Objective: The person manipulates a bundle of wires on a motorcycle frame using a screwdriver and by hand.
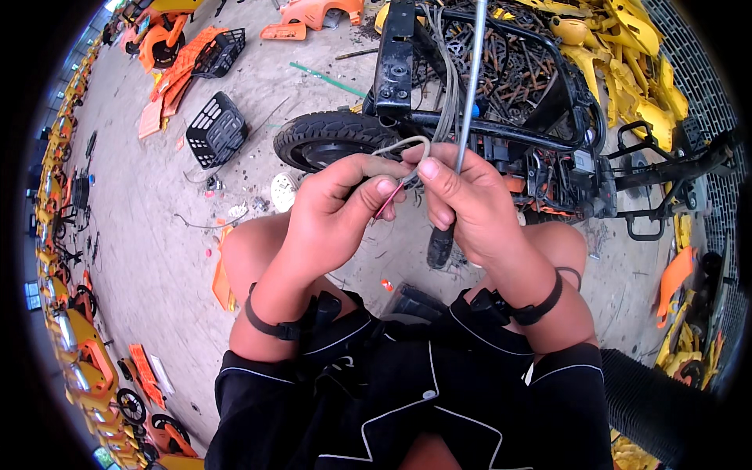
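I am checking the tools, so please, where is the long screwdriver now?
In the head view, the long screwdriver is right of centre, held in the right hand, black handle down, its shaft beside the grey cables.

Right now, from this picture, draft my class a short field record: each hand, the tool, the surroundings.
Left hand: grip closed on a thin pinkish-red wire
Right hand: pinches a looped grey cable, also holds a long-shafted tool
Tool: metal shaft, dark handle toward the person
Ahead: black vehicle frame, wheel at its left
Floor, left: black basket
Upper right: heaped yellow panels
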{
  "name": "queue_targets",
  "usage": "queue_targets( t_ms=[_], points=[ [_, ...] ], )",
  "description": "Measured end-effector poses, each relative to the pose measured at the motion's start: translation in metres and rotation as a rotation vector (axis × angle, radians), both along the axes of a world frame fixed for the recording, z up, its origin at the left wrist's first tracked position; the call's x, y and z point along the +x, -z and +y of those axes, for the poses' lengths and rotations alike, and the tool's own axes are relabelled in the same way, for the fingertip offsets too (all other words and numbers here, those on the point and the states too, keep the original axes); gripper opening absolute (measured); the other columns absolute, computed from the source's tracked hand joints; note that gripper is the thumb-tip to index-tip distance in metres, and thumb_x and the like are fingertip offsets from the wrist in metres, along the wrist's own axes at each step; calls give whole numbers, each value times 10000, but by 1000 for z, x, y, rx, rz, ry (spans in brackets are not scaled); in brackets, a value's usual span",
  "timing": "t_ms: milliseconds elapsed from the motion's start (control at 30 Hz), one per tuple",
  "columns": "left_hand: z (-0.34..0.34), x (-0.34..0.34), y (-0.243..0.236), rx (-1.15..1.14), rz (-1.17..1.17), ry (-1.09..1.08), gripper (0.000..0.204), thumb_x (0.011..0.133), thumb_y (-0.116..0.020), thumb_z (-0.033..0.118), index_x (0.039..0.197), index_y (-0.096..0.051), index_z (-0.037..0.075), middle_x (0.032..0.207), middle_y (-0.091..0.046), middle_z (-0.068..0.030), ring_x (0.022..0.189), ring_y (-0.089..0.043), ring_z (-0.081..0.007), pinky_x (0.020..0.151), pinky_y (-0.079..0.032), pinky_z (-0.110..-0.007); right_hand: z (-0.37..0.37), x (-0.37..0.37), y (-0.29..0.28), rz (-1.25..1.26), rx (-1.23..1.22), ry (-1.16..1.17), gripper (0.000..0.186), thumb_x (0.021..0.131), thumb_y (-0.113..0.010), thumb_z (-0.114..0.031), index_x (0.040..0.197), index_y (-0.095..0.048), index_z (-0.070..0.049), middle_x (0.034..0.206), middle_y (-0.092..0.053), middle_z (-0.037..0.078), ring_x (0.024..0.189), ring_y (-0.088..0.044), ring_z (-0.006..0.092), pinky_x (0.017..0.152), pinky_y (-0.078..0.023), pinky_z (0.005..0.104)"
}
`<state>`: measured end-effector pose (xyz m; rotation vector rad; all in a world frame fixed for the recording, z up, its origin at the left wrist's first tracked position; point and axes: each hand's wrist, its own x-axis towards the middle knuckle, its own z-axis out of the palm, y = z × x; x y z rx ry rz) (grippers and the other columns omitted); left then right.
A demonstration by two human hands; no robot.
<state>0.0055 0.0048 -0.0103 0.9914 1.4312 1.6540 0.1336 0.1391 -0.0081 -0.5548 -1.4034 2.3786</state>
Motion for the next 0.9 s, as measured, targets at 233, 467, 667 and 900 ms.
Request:
queue_targets(
  t_ms=[233, 467, 667, 900],
  points=[
    [7, 1, 2, -7, -252, 93, 193, 972, -582, 102, 1134, -612, 2, 895, -631, -41, 759, -562, -90, 684, -475, -244, -3, -2, -3, 145, 12, 122, 146, 918, -679, -155, 979, -616, -37, 846, -631, 11, 619, -530, 41, 497, -358, 176],
    [8, 11, 8, -66, 232, -63, 203, 896, -683, 86, 1070, -618, 4, 851, -626, -57, 725, -561, -108, 664, -472, -254, -3, -1, 4, 146, 162, 193, 106, 918, -676, -118, 970, -622, -42, 847, -645, 10, 615, -509, 22, 505, -354, 177],
    [7, 11, 7, -23, 453, -127, 147, 867, -680, 47, 1002, -640, 4, 840, -654, -126, 729, -635, -247, 651, -500, -311, 3, 5, 4, 118, 130, 134, 129, 951, -615, -144, 968, -595, -18, 939, -647, 94, 552, -455, 45, 519, -390, 211],
    [9, 10, 9, 94, 536, -117, 152, 835, -671, -9, 984, -643, 5, 842, -659, -116, 730, -643, -251, 644, -506, -323, 1, 7, 0, 76, -1, 112, 134, 945, -624, -157, 953, -577, -31, 884, -627, 80, 544, -446, 53, 502, -380, 221]
  ],
)
